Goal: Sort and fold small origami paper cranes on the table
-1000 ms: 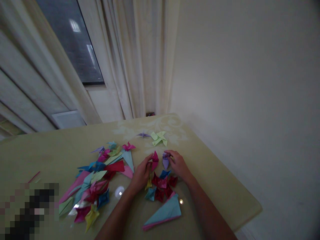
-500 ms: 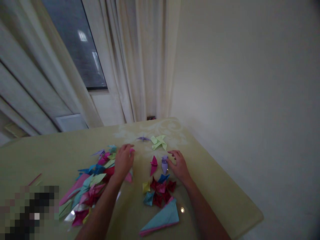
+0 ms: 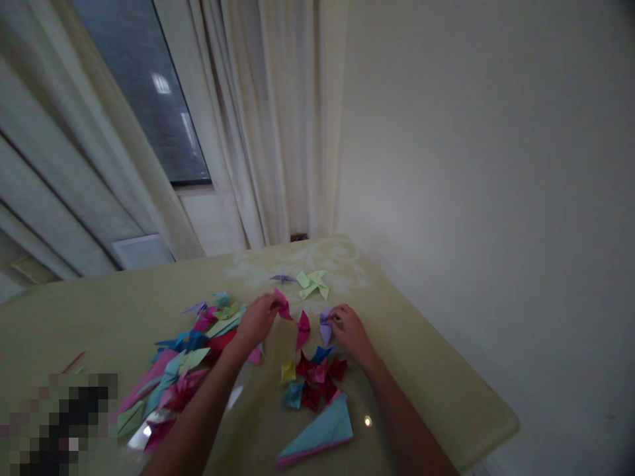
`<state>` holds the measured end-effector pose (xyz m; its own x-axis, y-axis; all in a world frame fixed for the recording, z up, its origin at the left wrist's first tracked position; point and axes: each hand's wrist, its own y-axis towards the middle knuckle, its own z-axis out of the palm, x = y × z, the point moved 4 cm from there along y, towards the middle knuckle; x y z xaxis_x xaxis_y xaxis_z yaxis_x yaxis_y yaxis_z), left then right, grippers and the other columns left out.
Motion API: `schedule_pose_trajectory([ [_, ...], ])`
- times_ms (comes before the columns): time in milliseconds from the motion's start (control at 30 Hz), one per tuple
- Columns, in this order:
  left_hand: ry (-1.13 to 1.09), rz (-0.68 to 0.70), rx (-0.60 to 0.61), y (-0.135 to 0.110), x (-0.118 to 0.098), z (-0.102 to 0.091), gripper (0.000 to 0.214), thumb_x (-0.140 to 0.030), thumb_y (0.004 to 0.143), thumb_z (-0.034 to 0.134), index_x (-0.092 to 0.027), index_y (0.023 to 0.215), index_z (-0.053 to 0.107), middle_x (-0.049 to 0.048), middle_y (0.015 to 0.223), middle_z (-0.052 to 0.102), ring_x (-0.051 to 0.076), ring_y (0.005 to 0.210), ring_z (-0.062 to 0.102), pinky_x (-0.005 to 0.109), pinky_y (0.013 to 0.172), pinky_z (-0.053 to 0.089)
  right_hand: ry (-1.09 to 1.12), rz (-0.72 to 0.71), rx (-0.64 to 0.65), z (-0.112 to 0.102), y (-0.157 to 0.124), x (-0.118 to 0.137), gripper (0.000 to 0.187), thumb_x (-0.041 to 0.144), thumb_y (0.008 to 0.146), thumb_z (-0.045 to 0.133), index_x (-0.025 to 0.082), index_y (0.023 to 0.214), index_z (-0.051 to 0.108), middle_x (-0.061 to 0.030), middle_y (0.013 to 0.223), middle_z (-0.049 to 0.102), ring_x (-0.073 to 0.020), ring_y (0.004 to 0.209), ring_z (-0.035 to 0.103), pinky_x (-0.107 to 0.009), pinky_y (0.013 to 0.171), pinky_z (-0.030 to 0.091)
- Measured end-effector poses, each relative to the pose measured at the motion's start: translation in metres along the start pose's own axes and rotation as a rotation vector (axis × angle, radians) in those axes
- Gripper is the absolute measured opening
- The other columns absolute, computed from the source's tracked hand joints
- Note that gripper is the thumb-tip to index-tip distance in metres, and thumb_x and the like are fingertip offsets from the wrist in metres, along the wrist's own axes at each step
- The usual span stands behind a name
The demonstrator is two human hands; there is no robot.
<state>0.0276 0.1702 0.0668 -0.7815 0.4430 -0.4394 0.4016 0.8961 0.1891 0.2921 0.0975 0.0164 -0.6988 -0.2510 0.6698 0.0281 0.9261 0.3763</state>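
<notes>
Pink folded paper is pinched between the fingertips of a person's left hand over a pale green table, while the right hand touches a purple paper figure; from where I stand, I cannot tell whether it grips. Between the hands lies a magenta figure. Nearer the person sit a cluster of small folded pieces and a light-blue triangle. Left, a colorful paper heap shows partly behind the forearm; beyond, a light green pinwheel lies before cream curtains.
</notes>
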Motion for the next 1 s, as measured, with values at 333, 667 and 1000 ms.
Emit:
schedule_pose_trajectory([
  [333, 0.002, -0.039, 0.023, -0.004, 0.0, 0.013, 0.042, -0.012, 0.084, 0.057, -0.021, 0.123, 0.069, 0.0097, 0.118, 0.076, 0.018, 0.091, 0.073, 0.034, 0.088, 0.059, 0.001, 0.043, -0.045, -0.02, 0.002, -0.023, 0.013, 0.022, 0.088, 0.063, 0.02, 0.093, 0.075, -0.0087, 0.099, 0.072, -0.0228, 0.09, 0.071, -0.036, 0.085, 0.058],
  [667, 0.368, -0.42, -0.09, -0.04, 0.094, -0.06, 0.019, -0.018, 0.088, 0.058, -0.02, 0.103, 0.07, 0.016, 0.118, 0.075, 0.037, 0.122, 0.065, 0.054, 0.108, 0.045, 0.066, -0.001, -0.263, -0.026, 0.004, -0.009, 0.024, 0.027, 0.087, 0.063, 0.021, 0.106, 0.076, -0.0109, 0.113, 0.068, -0.0276, 0.107, 0.066, -0.046, 0.099, 0.057],
  [1000, -0.028, 0.09, -0.158, -0.087, -0.063, -0.008, 0.013, -0.033, 0.099, 0.059, -0.026, 0.11, 0.062, 0.007, 0.111, 0.071, 0.026, 0.099, 0.072, 0.037, 0.084, 0.057, 0.177, -0.354, -0.112, -0.023, -0.024, 0.07, 0.037, 0.045, 0.103, 0.056, 0.023, 0.128, 0.071, -0.0138, 0.118, 0.071, -0.0288, 0.113, 0.067, -0.044, 0.099, 0.056],
])
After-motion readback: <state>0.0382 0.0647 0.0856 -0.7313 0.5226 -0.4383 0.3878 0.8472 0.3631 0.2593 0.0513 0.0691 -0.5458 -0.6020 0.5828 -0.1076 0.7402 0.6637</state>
